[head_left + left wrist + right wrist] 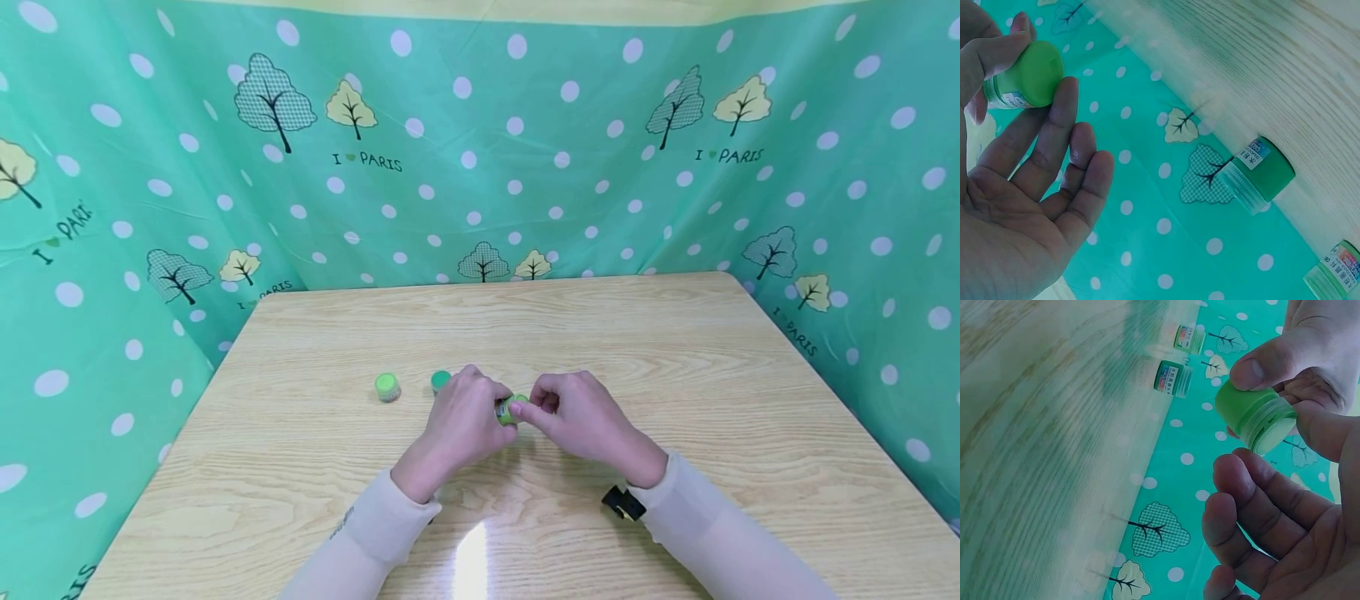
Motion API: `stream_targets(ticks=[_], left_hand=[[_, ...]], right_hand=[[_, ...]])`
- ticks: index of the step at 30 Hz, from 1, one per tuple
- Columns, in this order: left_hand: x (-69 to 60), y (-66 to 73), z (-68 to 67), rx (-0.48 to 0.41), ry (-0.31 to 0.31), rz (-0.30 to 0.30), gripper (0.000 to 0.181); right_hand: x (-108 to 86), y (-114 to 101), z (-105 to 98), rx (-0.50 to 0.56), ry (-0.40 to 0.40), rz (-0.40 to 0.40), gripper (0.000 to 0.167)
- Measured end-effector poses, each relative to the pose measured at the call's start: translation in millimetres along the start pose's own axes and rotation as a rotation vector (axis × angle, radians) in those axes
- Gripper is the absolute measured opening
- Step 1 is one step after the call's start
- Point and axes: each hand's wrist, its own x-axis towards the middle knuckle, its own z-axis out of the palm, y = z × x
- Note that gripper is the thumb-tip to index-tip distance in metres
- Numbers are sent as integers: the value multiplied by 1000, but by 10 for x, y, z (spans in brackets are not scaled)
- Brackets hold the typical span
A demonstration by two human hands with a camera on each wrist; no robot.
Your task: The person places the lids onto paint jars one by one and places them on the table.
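Note:
My left hand (pixel 465 414) holds a light green paint jar (pixel 507 410) tilted on its side, pinched between thumb and fingers. In the left wrist view, the jar's rounded green end (pixel 1046 75) faces out past the fingertips. My right hand (pixel 583 418) meets the jar at its clear ribbed lid (pixel 1270 428), thumb on one side and a fingertip by the other. Its remaining fingers (pixel 1219 519) are loosely bent. Just beyond the left hand stands a dark green jar (pixel 440 381), partly hidden by that hand. Left of it is another light green jar (pixel 387 387).
The hands work above a light wood-grain table (pixel 360 467). Behind and beside it hangs a green dotted curtain (pixel 465 183) with printed trees. A black strap (pixel 624 503) hangs by the right wrist.

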Motion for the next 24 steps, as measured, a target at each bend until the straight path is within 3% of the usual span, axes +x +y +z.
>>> stream_targets(ticks=[7,15,24], left_hand=[[2,-5,2,5,-1,-9,14],[-2,-2,-7,-14,6,-4,17],[-6,6,-13,-23,10,-8,14]], right_hand=[[-4,-11,-32,-9,13,3,29],[-13,-24,-54,8,-2,-98,43],[-16,-37,-45,-8,8,-165,36]])
